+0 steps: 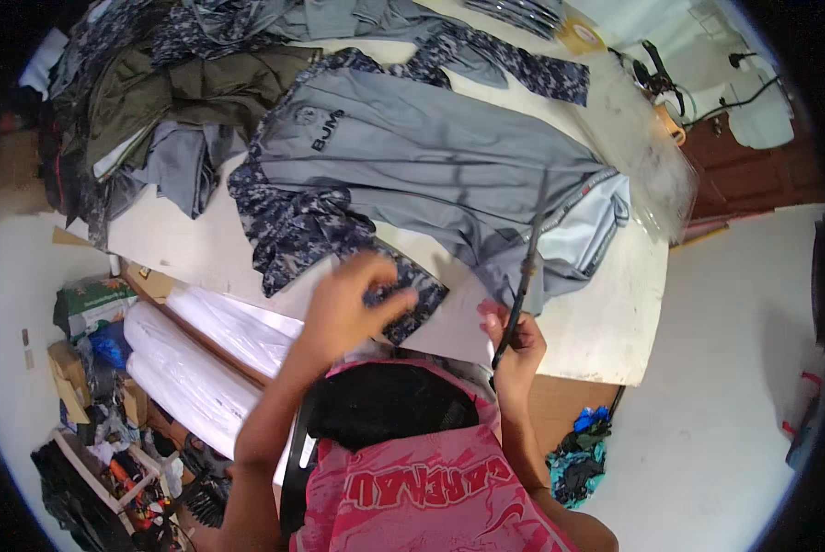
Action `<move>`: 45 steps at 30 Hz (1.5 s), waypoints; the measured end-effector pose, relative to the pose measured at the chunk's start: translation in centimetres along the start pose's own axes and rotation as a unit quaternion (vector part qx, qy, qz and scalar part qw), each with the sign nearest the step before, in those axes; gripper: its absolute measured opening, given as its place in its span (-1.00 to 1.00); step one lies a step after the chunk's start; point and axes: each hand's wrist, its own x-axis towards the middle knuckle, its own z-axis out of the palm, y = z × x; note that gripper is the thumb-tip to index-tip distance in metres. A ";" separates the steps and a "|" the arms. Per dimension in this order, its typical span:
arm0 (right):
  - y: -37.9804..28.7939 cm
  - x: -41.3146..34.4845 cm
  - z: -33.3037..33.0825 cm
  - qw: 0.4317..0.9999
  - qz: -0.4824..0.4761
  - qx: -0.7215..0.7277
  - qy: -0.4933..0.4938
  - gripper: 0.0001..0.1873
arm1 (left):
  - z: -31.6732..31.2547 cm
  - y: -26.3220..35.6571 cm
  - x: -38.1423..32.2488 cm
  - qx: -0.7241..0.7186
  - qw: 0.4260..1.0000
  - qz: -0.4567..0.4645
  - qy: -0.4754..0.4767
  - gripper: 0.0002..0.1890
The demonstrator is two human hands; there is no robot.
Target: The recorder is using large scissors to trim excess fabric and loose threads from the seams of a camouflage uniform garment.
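A grey shirt (412, 138) with dark lettering and blue digital-camouflage sleeves lies spread before me. My left hand (361, 300), blurred, is over the end of the near camouflage sleeve (423, 293), its thumb and fingers apart. Just below the shirt's hem (571, 207), at the table's near edge, is my right hand (519, 341), fingers bent. A long thin dark rod or cord (528, 265) crosses in front of that hand and the shirt; whether my fingers hold it I cannot tell.
Piled garments, olive (212, 90) and camouflage, cover the back left of the white table (612, 331). Clear plastic bags (650, 165) lie at its right. Plastic-wrapped white rolls (185, 372) lean at the lower left, beside a cluttered wooden crate (92, 469). Cloth scraps (578, 462) lie below right.
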 end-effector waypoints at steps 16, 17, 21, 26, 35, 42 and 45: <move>-0.5 -0.1 3.5 0.987 0.111 0.076 -0.084 -0.83 | 1.6 -1.7 -1.4 -0.255 0.959 -0.123 0.018 -0.88; -0.3 0.1 4.1 0.987 0.111 0.076 -0.087 -0.83 | 1.4 -1.5 -1.6 -0.254 0.959 -0.125 0.021 -0.88; -0.4 0.6 6.0 0.981 0.090 0.078 -0.155 -0.74 | 1.0 0.0 -2.3 -0.259 0.958 -0.117 0.036 -0.88; 0.8 0.5 6.3 0.977 0.061 0.066 -0.191 -0.71 | 1.6 -0.2 -3.4 -0.384 0.901 -0.145 0.140 -0.83; -0.4 -0.7 6.8 0.976 0.045 0.118 -0.179 -0.68 | 3.8 -0.1 -4.9 -0.463 0.796 -0.196 0.337 -0.83; -1.8 -0.5 8.3 0.972 0.069 0.160 -0.156 -0.76 | 2.6 1.4 -5.0 -0.651 0.653 -0.237 0.308 -0.83; -2.2 0.1 8.8 0.967 0.114 0.175 -0.149 -0.79 | 2.6 0.8 -5.4 -0.678 0.659 -0.225 0.235 -0.82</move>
